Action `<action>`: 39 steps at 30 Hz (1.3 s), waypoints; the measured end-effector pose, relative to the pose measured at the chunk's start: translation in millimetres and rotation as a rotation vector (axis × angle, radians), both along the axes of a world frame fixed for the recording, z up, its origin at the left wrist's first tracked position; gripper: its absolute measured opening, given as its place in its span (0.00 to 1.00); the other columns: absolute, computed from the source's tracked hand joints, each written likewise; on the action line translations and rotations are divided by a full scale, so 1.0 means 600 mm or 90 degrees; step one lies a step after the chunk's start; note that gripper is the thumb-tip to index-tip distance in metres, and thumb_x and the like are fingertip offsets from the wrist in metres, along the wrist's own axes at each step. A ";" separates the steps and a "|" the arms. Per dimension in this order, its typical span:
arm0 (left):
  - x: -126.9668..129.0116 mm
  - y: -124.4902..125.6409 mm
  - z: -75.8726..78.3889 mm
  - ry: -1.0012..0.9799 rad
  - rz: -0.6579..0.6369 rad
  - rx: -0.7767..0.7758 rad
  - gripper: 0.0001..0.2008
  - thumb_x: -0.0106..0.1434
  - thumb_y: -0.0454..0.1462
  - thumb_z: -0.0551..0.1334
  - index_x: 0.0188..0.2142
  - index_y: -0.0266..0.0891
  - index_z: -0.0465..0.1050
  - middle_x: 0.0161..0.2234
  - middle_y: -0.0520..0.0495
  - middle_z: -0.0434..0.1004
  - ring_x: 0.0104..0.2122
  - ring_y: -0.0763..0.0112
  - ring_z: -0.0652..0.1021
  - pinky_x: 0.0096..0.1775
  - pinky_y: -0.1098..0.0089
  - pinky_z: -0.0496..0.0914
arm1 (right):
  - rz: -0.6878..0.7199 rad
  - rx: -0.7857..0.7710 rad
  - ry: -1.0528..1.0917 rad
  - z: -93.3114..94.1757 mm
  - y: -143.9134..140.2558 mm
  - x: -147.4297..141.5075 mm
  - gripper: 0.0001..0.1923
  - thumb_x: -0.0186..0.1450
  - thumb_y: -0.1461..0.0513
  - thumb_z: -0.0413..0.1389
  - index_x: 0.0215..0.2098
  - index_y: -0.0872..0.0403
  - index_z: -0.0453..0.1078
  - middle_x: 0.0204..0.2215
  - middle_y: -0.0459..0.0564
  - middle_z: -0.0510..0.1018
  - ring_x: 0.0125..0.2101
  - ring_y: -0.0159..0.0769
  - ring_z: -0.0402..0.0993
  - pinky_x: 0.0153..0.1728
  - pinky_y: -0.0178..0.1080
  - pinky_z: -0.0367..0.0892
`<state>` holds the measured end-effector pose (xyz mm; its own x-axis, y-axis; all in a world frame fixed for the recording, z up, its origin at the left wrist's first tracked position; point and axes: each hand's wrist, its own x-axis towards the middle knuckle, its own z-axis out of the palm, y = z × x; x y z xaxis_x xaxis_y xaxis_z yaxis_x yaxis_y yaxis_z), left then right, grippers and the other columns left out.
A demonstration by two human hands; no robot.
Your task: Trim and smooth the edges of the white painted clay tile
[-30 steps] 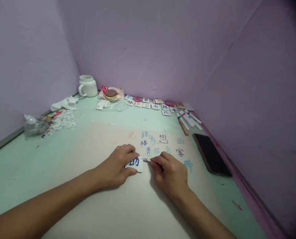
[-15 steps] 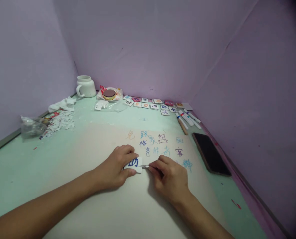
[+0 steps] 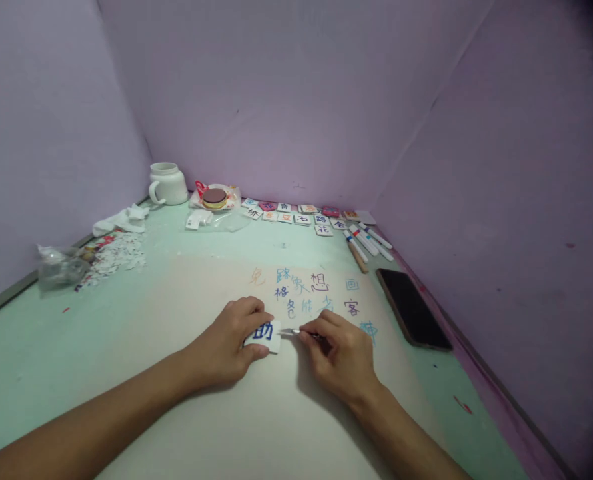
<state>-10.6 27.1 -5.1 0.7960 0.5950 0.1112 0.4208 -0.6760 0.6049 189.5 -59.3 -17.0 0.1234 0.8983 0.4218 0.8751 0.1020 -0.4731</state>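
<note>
White mug, tiles, markers, phone, paper scraps.

walls: lilac, meeting in a corner; table: pale green; light: dim, perhaps indoor

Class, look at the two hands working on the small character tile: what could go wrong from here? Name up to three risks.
1. The right hand aims a thin metal-tipped tool at the white tile; a slip could jab the left hand fingers pinching it.
2. The tip might scratch the tile's blue character.
3. A slip could also mark the written-on sheet beneath.
</note>
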 end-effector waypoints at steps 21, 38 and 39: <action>0.001 -0.001 0.008 0.007 0.001 -0.026 0.17 0.57 0.33 0.60 0.47 0.39 0.71 0.45 0.43 0.67 0.44 0.58 0.68 0.48 0.56 0.64 | -0.080 -0.042 -0.022 0.003 0.011 -0.012 0.08 0.61 0.62 0.52 0.28 0.51 0.74 0.25 0.44 0.74 0.23 0.31 0.69 0.23 0.33 0.54; -0.003 -0.003 0.006 0.013 0.009 -0.044 0.19 0.56 0.32 0.61 0.49 0.39 0.68 0.48 0.41 0.66 0.47 0.56 0.68 0.51 0.54 0.63 | -0.130 -0.040 -0.025 -0.002 0.022 -0.008 0.08 0.61 0.61 0.53 0.29 0.51 0.74 0.26 0.44 0.76 0.24 0.31 0.70 0.23 0.34 0.54; -0.003 -0.002 0.005 0.005 0.020 -0.051 0.21 0.56 0.33 0.62 0.50 0.38 0.67 0.49 0.41 0.66 0.48 0.56 0.68 0.52 0.54 0.63 | -0.123 -0.039 -0.006 -0.001 0.019 -0.006 0.08 0.61 0.61 0.53 0.29 0.50 0.74 0.26 0.43 0.76 0.24 0.31 0.70 0.23 0.33 0.55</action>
<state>-12.6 25.7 -2.0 0.7779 0.6259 0.0559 0.4461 -0.6126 0.6525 185.8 -48.2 -17.6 0.2920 0.8825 0.3687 0.8802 -0.0971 -0.4647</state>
